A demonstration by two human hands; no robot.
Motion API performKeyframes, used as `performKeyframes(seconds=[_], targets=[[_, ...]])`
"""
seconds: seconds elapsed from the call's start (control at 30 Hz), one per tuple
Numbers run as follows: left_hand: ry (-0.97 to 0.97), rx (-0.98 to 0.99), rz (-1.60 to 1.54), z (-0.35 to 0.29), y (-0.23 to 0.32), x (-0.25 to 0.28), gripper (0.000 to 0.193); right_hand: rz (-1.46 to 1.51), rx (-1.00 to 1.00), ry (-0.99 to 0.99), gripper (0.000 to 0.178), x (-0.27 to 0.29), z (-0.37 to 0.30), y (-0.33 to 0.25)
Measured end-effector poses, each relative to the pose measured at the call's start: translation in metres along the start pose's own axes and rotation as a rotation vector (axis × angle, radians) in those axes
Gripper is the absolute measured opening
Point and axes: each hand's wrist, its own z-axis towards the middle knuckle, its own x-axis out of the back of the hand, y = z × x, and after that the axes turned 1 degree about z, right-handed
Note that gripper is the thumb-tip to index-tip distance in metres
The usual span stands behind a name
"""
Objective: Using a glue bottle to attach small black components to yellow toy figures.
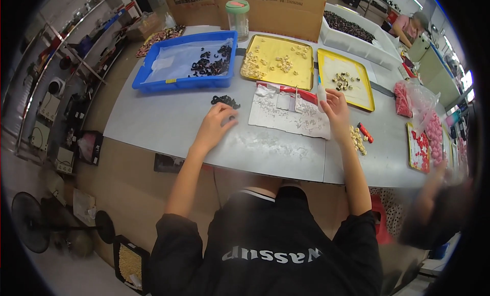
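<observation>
My left hand point(213, 126) is over the left part of the grey table, its fingers curled in a pinch. A small dark piece shows at its fingertips, too small to make out well. Just beyond lies a little heap of black curved pieces point(225, 100). My right hand point(337, 114) grips a slim white glue bottle point(321, 93) with a blue tip, held upright. Between the hands lies a white sheet point(273, 117) strewn with grey specks, with a red strip along its far edge. Small cream pieces point(357, 140) and a red marker-like stick point(365, 133) lie near my right wrist.
A blue tray point(140, 82) holds more black pieces at the back left. Two yellow trays, one with cream pieces point(284, 64) and one with dark-and-cream pieces point(344, 82), stand beyond the sheet. A lidded cup point(238, 20) stands by a cardboard box point(275, 13). Another person's blurred arm point(434, 189) is at right.
</observation>
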Motion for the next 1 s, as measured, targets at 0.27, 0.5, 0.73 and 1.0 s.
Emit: performKeyframes(seconds=[0.27, 0.5, 0.73, 1.0], targets=[[-0.13, 0.057, -0.153, -0.008, -0.005, 0.013, 0.013, 0.168, -0.002, 0.036, 0.035, -0.029, 0.02, 0.009], [-0.149, 0.014, -0.095, -0.002, 0.01, 0.011, 0.017, 0.288, -0.15, 0.111, 0.035, -0.019, 0.015, 0.014], [-0.101, 0.09, -0.551, 0.031, 0.041, -0.011, 0.015, 0.538, -0.153, 0.179, 0.036, -0.01, 0.024, 0.021], [-0.277, 0.04, -0.817, 0.075, 0.082, -0.073, 0.018, 0.742, -0.255, 0.145, 0.04, -0.003, 0.022, 0.013]])
